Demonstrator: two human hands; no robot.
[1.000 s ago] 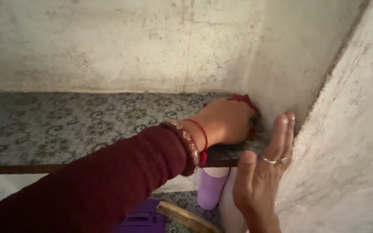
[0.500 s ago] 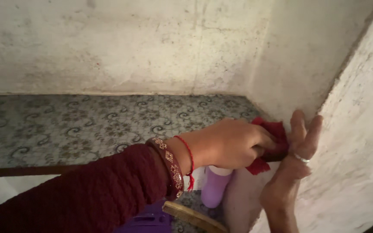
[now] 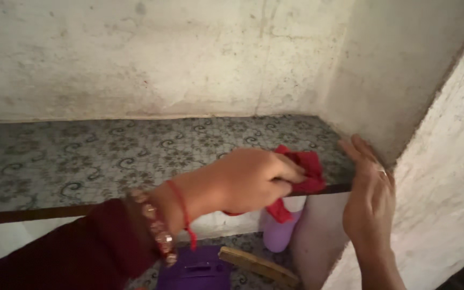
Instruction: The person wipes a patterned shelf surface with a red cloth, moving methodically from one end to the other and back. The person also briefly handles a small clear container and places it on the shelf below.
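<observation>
My left hand (image 3: 248,180) grips a red cloth (image 3: 304,169) and presses it on the front edge of a shelf (image 3: 81,161) covered with a grey flower-patterned liner. The cloth hangs partly over the edge. A maroon sleeve, a patterned bangle and a red thread are on that wrist. My right hand (image 3: 369,201) is flat and open against the white side wall (image 3: 436,177), just right of the cloth, with a ring on one finger. It holds nothing.
The shelf sits in a rough white wall niche. Below it, on a lower shelf, stand a light purple bottle (image 3: 279,233), a wooden comb (image 3: 259,266) and a purple box (image 3: 194,271).
My left hand has drawn the red cloth from the back right corner to the front edge and then a little leftward. My right hand stays at the side wall.
</observation>
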